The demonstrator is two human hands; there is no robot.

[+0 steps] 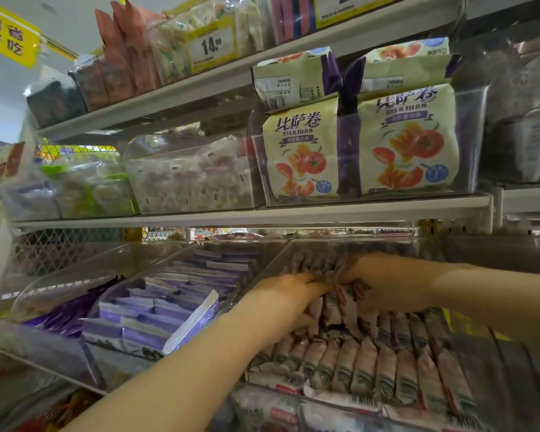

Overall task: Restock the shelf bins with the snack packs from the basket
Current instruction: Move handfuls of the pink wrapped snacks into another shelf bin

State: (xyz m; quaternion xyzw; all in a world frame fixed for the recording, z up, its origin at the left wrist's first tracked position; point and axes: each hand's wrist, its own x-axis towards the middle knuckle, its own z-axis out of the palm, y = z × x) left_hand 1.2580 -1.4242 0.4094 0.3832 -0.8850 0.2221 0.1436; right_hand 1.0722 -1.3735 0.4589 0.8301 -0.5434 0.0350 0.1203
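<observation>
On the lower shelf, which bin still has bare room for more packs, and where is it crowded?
The left bin has bare room behind its dark purple packs, up to the mesh backing. The middle bin is filled with lilac packs. The right bin is crowded: pink-white packs in tight rows, left hand and right hand in among them.

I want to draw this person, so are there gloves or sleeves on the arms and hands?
No gloves, no long sleeves. The left hand and right hand are bare, and both forearms are bare up to the picture's edge. No watch, bracelet or ring shows, though some fingers hide among the snack packs.
</observation>
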